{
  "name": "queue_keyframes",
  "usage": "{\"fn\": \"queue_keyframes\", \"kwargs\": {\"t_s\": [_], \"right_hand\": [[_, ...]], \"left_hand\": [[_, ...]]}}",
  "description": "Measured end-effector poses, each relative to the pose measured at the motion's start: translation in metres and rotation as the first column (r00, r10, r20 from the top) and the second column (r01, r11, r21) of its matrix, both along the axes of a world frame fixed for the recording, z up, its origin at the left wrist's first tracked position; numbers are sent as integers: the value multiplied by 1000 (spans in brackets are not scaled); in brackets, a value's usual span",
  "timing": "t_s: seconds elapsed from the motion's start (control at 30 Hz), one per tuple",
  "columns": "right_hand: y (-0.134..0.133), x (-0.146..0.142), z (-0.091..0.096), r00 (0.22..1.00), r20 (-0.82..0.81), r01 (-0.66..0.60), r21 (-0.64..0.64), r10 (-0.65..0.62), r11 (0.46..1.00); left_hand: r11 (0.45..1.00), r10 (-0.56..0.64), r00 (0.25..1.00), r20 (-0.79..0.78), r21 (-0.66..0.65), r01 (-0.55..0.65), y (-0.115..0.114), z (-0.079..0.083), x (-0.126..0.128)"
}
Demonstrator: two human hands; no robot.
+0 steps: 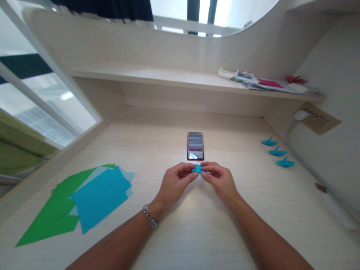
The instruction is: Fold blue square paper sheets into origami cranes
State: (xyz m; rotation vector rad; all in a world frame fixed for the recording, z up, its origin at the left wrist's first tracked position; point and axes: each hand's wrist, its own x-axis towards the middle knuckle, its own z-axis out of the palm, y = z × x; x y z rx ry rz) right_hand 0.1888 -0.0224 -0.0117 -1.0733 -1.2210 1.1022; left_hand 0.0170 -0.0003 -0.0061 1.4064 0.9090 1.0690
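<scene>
A small folded piece of blue paper (pixel 197 168) is pinched between both my hands just above the pale wooden desk (pixel 197 232). My left hand (pixel 176 182), with a metal bracelet at the wrist, grips its left end with closed fingers. My right hand (pixel 218 179) grips the right end the same way. Most of the paper is hidden by my fingertips. A phone (pixel 195 147) stands propped just behind my hands.
A loose stack of blue and green paper sheets (pixel 84 200) lies at the left. Three folded blue paper cranes (pixel 277 152) sit in a row at the right, near a wall socket (pixel 315 119) with a cable. A shelf (pixel 267 84) above holds papers and a red folded figure.
</scene>
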Motion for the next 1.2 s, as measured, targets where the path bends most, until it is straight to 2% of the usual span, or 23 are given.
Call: {"fn": "queue_keyframes", "kwargs": {"t_s": [0.23, 0.3, 0.47, 0.63, 0.83, 0.97, 1.1, 1.2], "right_hand": [[0, -2, 3, 995, 63, 74, -11, -73, 997], [0, -3, 2, 995, 37, 96, -34, -94, 995], [1, -6, -1, 995, -86, 46, -82, -53, 996], [-2, -6, -1, 1000, -15, 8, -24, -8, 1000], [-7, -8, 4, 988, 141, -72, 84, 60, 994], [-9, -9, 5, 980, 190, -84, 115, 61, 990], [-11, -10, 9, 977, 188, -119, 109, 97, 987], [-12, -11, 10, 980, 110, -175, 57, 168, 983]], "left_hand": [[999, -42, 999, -24, 10, 42, -2, 1, 2], [998, -60, 998, -11, -5, 60, -2, 1, 2], [985, -79, 996, 47, -148, 85, 0, 5, 0], [973, -58, 996, 69, -219, 72, 2, 7, 1], [990, -40, 997, 58, -131, 47, 4, 1, 2], [1000, -1, 999, -38, -11, 0, 4, -3, 0], [997, 31, 994, -102, 74, -23, 2, 0, -2], [994, 66, 988, -137, 101, -53, 2, 2, -3]]}}
